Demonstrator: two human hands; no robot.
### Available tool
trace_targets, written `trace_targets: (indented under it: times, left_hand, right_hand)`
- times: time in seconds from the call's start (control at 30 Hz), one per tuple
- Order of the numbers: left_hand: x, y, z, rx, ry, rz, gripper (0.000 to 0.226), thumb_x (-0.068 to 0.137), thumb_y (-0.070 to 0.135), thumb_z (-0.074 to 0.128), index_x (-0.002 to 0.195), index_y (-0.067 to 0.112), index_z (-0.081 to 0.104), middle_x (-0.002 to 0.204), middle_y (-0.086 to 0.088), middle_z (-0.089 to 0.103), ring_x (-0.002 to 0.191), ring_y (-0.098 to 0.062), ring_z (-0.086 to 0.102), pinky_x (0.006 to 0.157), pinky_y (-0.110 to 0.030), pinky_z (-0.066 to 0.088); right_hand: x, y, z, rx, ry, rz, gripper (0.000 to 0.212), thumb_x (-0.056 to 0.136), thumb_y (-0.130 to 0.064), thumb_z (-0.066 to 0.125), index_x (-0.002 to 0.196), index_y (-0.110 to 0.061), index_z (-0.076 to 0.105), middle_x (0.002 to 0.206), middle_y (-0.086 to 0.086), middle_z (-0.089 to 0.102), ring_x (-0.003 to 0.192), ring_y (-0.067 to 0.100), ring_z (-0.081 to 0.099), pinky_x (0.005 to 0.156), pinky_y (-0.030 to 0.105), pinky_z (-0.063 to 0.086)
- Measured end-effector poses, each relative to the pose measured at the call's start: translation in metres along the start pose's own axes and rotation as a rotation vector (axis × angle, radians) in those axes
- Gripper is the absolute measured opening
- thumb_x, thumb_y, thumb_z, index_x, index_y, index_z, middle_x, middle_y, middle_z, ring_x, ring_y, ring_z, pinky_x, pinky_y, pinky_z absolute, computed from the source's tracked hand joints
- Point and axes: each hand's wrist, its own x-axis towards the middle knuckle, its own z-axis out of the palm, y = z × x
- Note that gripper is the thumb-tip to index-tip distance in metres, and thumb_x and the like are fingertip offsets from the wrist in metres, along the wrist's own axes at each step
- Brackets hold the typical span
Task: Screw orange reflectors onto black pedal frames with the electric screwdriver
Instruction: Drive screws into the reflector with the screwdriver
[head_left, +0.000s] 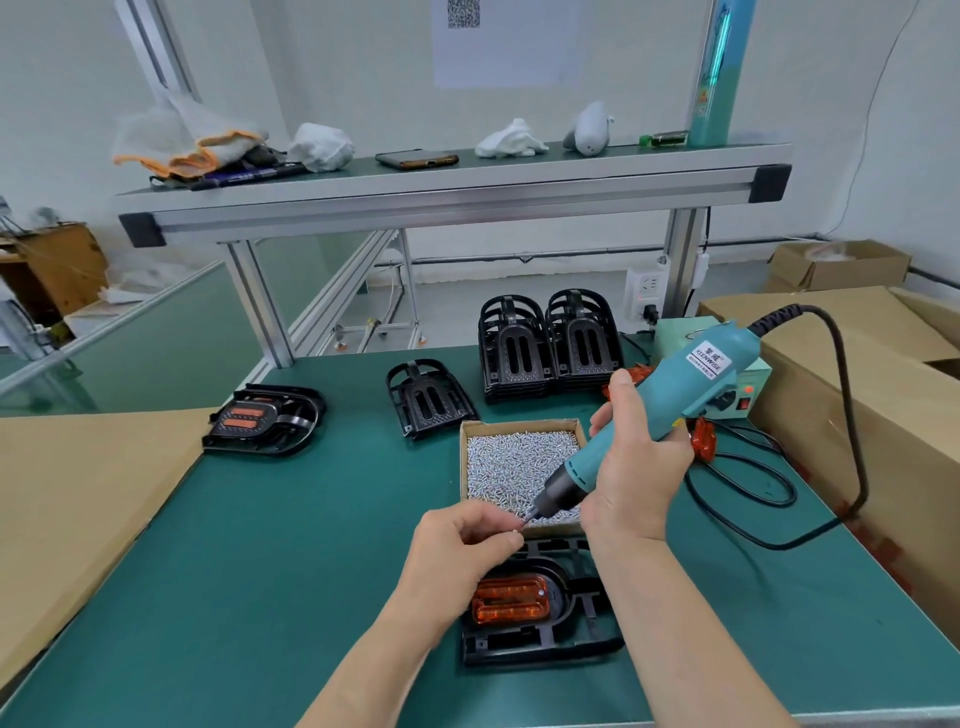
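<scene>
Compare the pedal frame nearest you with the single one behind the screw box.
The near frame carries an orange reflector; the single frame has bare open slots. The near frame sits in front of the screw box, the single frame behind it. Both are black, on the green mat.

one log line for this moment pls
phase: screw loading | right hand: grips teal electric screwdriver | left hand: pinches small silver screw at bit tip | orange reflector: lies in near black pedal frame
</scene>
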Motion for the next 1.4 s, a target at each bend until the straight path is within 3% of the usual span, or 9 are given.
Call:
trace_targets:
  times: [0.23,0.5,0.63,0.8,0.9,0.97,1.03,1.17,1.4]
  left_hand:
    - [-0.006,0.001,-0.001,0.059,0.019,0.049,0.020,0.079,0.005,0.077,0.076,0.024,0.074,0.075,-0.005,0.074,0.069,-0.011,0.065,0.074,-0.032,0.055]
    - [-0.011,-0.006,0.006,0.310,0.176,0.231,0.023,0.074,0.009,0.079,0.070,0.029,0.066,0.071,0.010,0.067,0.065,-0.004,0.059,0.062,-0.011,0.043]
    - [-0.014,-0.017,0.011,0.396,0.283,0.325,0.026,0.073,0.008,0.080,0.068,0.025,0.061,0.073,0.013,0.063,0.070,-0.008,0.058,0.064,-0.014,0.043]
    - [-0.019,-0.027,0.009,0.513,0.301,0.390,0.034,0.075,0.009,0.077,0.068,0.027,0.049,0.074,0.008,0.059,0.073,-0.012,0.055,0.070,-0.029,0.045]
    - [-0.022,-0.025,0.002,0.555,0.239,0.385,0.031,0.074,0.019,0.078,0.077,0.032,0.050,0.083,0.012,0.059,0.083,-0.007,0.055,0.076,-0.025,0.045]
    - [-0.027,-0.028,-0.006,0.542,0.193,0.339,0.034,0.069,0.039,0.076,0.091,0.039,0.050,0.097,0.019,0.057,0.097,-0.001,0.054,0.085,-0.016,0.042]
    - [-0.035,-0.037,-0.017,0.587,0.130,0.291,0.055,0.061,0.059,0.070,0.109,0.042,0.048,0.110,0.026,0.049,0.110,0.006,0.046,0.094,-0.015,0.035]
    - [-0.048,-0.058,-0.031,0.761,0.008,0.282,0.094,0.059,0.074,0.066,0.140,0.033,0.040,0.125,0.025,0.038,0.122,0.005,0.032,0.108,-0.023,0.028]
    - [-0.048,-0.064,-0.030,0.794,0.033,0.329,0.084,0.064,0.080,0.057,0.135,0.035,0.052,0.119,0.024,0.039,0.114,0.006,0.031,0.101,-0.015,0.022]
  right_hand:
    - [-0.010,-0.001,0.002,0.000,-0.018,0.003,0.027,0.076,-0.033,0.077,0.082,-0.018,0.055,0.056,-0.004,0.056,0.053,0.011,0.053,0.060,0.030,0.047]
    - [-0.015,0.003,0.002,-0.028,-0.033,-0.026,0.023,0.079,-0.031,0.075,0.080,-0.021,0.054,0.054,-0.008,0.056,0.053,0.009,0.054,0.055,0.021,0.048]
    - [-0.018,0.011,0.001,-0.058,0.006,-0.022,0.023,0.088,-0.022,0.075,0.081,-0.016,0.053,0.053,-0.008,0.056,0.050,0.007,0.052,0.053,0.017,0.046]
    - [-0.022,0.018,-0.001,-0.066,0.005,0.018,0.022,0.090,-0.017,0.074,0.081,-0.014,0.054,0.052,-0.009,0.055,0.048,0.004,0.050,0.051,0.016,0.044]
    - [-0.024,0.022,0.000,-0.096,-0.004,0.021,0.024,0.089,-0.019,0.075,0.078,-0.015,0.053,0.051,-0.009,0.056,0.048,0.005,0.051,0.051,0.016,0.044]
    - [-0.028,0.025,0.000,-0.118,-0.022,0.022,0.024,0.089,-0.020,0.075,0.077,-0.015,0.054,0.051,-0.009,0.056,0.047,0.005,0.051,0.050,0.017,0.044]
    - [-0.032,0.029,-0.001,-0.134,-0.046,0.019,0.024,0.087,-0.021,0.076,0.076,-0.016,0.055,0.052,-0.008,0.057,0.048,0.006,0.052,0.050,0.018,0.044]
    - [-0.041,0.034,-0.003,-0.186,-0.118,0.002,0.022,0.077,-0.031,0.076,0.077,-0.017,0.059,0.060,-0.001,0.057,0.054,0.012,0.052,0.055,0.026,0.046]
    - [-0.059,0.039,-0.003,-0.253,-0.223,-0.082,0.020,0.076,-0.031,0.075,0.065,-0.026,0.060,0.054,-0.009,0.057,0.048,0.006,0.051,0.048,0.018,0.044]
